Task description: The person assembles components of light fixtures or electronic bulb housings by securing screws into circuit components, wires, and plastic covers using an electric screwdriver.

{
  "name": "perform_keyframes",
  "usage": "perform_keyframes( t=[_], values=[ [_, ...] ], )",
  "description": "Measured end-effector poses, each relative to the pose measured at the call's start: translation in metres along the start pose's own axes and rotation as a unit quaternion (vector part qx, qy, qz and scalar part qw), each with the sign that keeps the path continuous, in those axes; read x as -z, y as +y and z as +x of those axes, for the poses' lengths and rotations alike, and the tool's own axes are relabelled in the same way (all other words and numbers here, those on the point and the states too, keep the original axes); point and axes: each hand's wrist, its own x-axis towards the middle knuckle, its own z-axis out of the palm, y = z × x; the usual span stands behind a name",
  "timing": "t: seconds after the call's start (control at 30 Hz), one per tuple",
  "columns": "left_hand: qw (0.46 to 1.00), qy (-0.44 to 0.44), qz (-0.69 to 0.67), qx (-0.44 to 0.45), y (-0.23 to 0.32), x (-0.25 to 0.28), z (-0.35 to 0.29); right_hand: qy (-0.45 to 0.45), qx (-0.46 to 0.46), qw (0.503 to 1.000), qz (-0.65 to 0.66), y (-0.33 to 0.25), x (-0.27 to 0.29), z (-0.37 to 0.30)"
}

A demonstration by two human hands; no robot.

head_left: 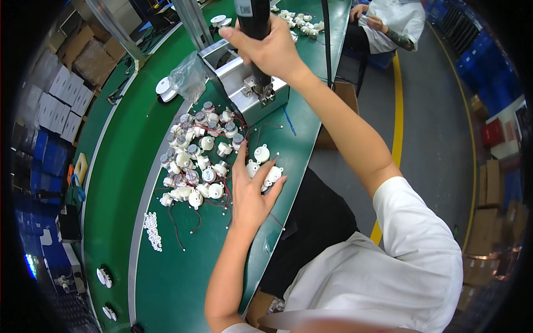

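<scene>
My right hand [277,53] is wrapped round a black electric screwdriver [254,19], held upright. Its lower end is down at the metal fittings on top of a grey box-shaped screw feeder [256,114]; the exact tip is hard to make out. Fingers spread, my left hand [250,194] rests low over the green table, among white round plastic parts with side lugs [261,154]. Another white part [274,174] is by its thumb and fingers. Left of that hand lies a heap of small white geared motors [208,143] with grey ends and red and black wires.
Small white rings [151,231] lie in a patch on the table. A clear plastic bag [189,76] sits beside the feeder. More white parts [302,23] are at the far end. A green conveyor belt [119,161] runs along the left, carrying white discs. Another person [391,25] sits far right.
</scene>
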Motion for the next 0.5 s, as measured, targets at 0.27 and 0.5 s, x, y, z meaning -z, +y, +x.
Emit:
perform_keyframes(
  t=[0.27,0.5],
  values=[
    [0.998,-0.021,-0.033,0.054,0.004,0.003,-0.014,-0.060,-0.078,0.991,0.089,-0.041,-0.022,-0.056],
    [0.998,-0.023,-0.033,0.048,0.006,0.004,-0.012,-0.120,-0.175,0.959,0.187,-0.072,-0.039,-0.092]
  ],
)
